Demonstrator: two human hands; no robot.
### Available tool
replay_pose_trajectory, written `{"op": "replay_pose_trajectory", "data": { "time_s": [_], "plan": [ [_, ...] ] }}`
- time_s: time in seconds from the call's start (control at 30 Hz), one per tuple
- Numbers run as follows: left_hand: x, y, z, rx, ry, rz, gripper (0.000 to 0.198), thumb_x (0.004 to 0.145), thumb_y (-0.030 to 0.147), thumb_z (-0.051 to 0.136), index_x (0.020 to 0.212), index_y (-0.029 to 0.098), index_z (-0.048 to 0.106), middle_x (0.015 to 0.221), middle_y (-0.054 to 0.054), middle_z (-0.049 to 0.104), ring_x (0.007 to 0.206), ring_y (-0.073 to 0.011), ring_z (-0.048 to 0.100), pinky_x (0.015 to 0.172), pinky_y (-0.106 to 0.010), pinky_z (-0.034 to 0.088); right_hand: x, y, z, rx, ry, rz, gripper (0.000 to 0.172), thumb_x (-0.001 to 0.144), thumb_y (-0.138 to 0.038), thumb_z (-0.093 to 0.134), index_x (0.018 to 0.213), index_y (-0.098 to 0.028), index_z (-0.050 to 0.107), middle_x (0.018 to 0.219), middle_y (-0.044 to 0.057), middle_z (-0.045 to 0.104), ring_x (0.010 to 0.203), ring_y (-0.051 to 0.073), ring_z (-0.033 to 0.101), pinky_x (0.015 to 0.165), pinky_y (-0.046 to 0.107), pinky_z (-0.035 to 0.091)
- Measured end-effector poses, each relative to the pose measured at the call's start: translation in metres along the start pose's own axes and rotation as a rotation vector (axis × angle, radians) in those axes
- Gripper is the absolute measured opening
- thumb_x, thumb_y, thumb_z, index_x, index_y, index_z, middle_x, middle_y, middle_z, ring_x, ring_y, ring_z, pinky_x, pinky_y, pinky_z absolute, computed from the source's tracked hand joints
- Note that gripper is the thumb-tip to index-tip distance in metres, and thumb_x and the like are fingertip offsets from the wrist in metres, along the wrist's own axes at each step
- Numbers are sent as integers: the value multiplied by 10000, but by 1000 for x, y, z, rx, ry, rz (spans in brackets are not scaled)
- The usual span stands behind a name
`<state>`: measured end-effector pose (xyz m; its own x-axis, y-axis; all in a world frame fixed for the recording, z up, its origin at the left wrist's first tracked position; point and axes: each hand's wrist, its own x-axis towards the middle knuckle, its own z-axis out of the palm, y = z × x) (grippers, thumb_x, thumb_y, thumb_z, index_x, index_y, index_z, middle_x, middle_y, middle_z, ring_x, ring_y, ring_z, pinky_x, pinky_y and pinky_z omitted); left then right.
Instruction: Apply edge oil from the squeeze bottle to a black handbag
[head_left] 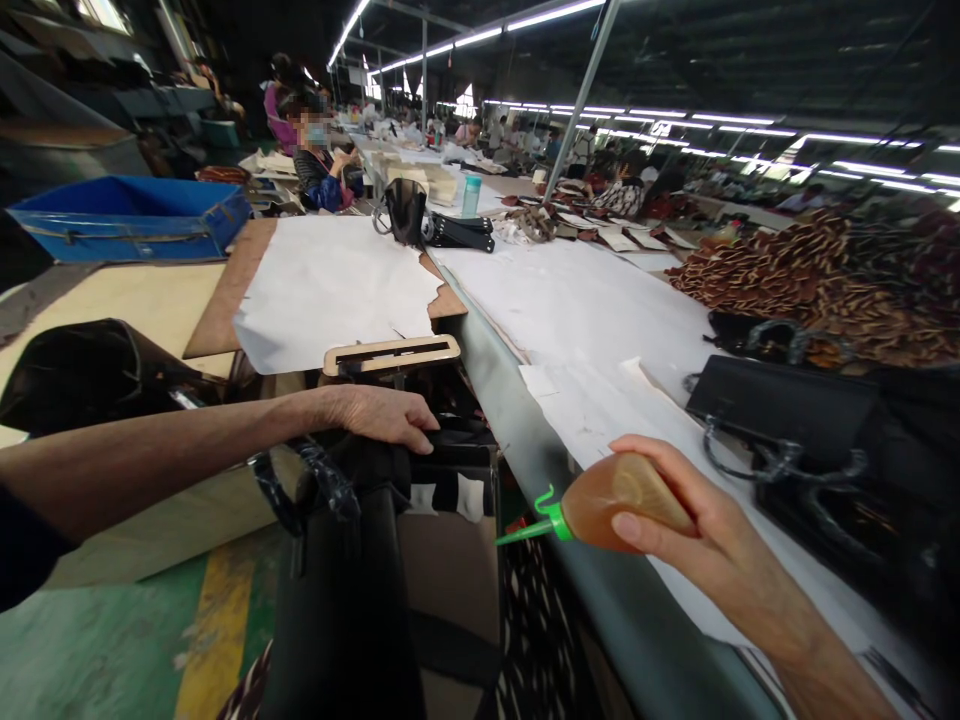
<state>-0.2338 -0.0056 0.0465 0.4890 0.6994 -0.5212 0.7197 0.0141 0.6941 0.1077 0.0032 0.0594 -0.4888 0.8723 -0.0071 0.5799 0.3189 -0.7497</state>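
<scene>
Bottle, squeeze type: amber squeeze bottle point(611, 505) with a green nozzle point(534, 524), held in the right hand point(720, 550) above the grey edge of the long table point(525, 440). The fingers and thumb wrap the body and press around it. The tip lies level and aims left toward the black bag point(352, 600), probably so the contents stay in until squeezed. No label or print shows on the bottle. The left hand point(382, 412) lies palm down on the bag's top edge, fingers together and bent over it. The thumb is hidden, so whether the hand clasps or only presses cannot be told; the hold looks meant to steady the bag. The bag stands upright between the person's knees and the table, with a handle in clear wrapping at its left. 1 wooden frame point(391, 355) sits just behind it, beside a torn white paper sheet point(337, 280). Finished black handbags point(787, 410) lie on the table at right, near a heap of brown straps point(825, 280). 1 blue bin point(127, 215) sits at far left. A seated co-worker point(319, 165) works well behind. No brand or writing can be read anywhere.
</scene>
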Motion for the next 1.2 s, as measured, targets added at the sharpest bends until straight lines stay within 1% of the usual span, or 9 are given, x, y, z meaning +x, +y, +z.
{"op": "replay_pose_trajectory", "data": {
  "time_s": [0.17, 0.3, 0.43, 0.53, 0.7, 0.93, 1.07, 1.13, 1.2],
  "plan": [
    [0, 2, 1, 1, 5, -8, 259, 735, 353, 541, 769, 120, 649, 619, 10, 562, 565, -115, 462, 511, -190, 352, -5, 0, -1, -7, -53, 1, 466, 761, -477, 622, 1164, -310, 460, 1008, -22, 577, 867, 188, 567, 792, 263, 467],
    [-1, 2, 1, -24, -18, -14, 262, 750, 344, 528, 789, 116, 650, 632, 6, 568, 577, -116, 474, 532, -188, 370, -9, -1, 2, -5, -69, -6, 470, 749, -480, 636, 1157, -312, 475, 988, -16, 590, 846, 198, 580, 769, 275, 479],
    [1, -2, 0, -33, -33, -1, 249, 759, 332, 523, 798, 119, 648, 654, 1, 574, 594, -118, 482, 542, -182, 377, -12, -2, 4, -20, -71, -16, 475, 736, -477, 652, 1149, -308, 489, 987, -8, 600, 841, 208, 587, 757, 279, 488],
    [2, -4, 0, -16, -27, 4, 244, 764, 325, 522, 791, 116, 645, 649, 3, 561, 595, -117, 473, 524, -174, 364, -15, -1, 4, -14, -93, -21, 467, 734, -469, 657, 1143, -312, 494, 964, -13, 614, 848, 210, 594, 723, 261, 498],
    [2, -5, -1, 18, -30, 19, 242, 775, 312, 515, 802, 107, 642, 667, -5, 571, 616, -125, 483, 539, -177, 367, -20, 2, 5, 9, -149, 11, 498, 733, -454, 663, 1174, -315, 478, 1027, -12, 624, 939, 237, 586, 702, 255, 504],
    [2, -1, -2, 60, -27, 17, 255, 786, 326, 507, 793, 111, 642, 669, -7, 576, 608, -126, 485, 535, -185, 357, -26, -1, 7, 35, -174, 29, 487, 713, -444, 670, 1148, -284, 519, 1014, 7, 632, 894, 255, 596, 688, 284, 508],
    [0, 4, -8, 118, 11, 22, 268, 806, 332, 489, 828, 116, 648, 677, -7, 580, 607, -125, 486, 541, -193, 356, -25, 0, 7, 70, -188, 59, 486, 717, -439, 663, 1153, -288, 508, 1015, 2, 626, 914, 255, 583, 682, 282, 499],
    [-2, 9, -14, 168, 61, 43, 281, 816, 339, 479, 861, 124, 655, 699, -8, 592, 622, -129, 494, 558, -200, 363, -24, 4, 6, 94, -183, 67, 491, 725, -441, 660, 1160, -288, 490, 977, -1, 622, 884, 241, 580, 683, 283, 492],
    [-6, 18, -21, 230, 129, 66, 289, 822, 347, 475, 897, 136, 658, 723, -7, 604, 641, -133, 500, 586, -207, 373, -22, 10, 3, 128, -138, 74, 486, 737, -436, 651, 1162, -273, 479, 938, -1, 612, 841, 223, 575, 706, 288, 482]
  ]
}}
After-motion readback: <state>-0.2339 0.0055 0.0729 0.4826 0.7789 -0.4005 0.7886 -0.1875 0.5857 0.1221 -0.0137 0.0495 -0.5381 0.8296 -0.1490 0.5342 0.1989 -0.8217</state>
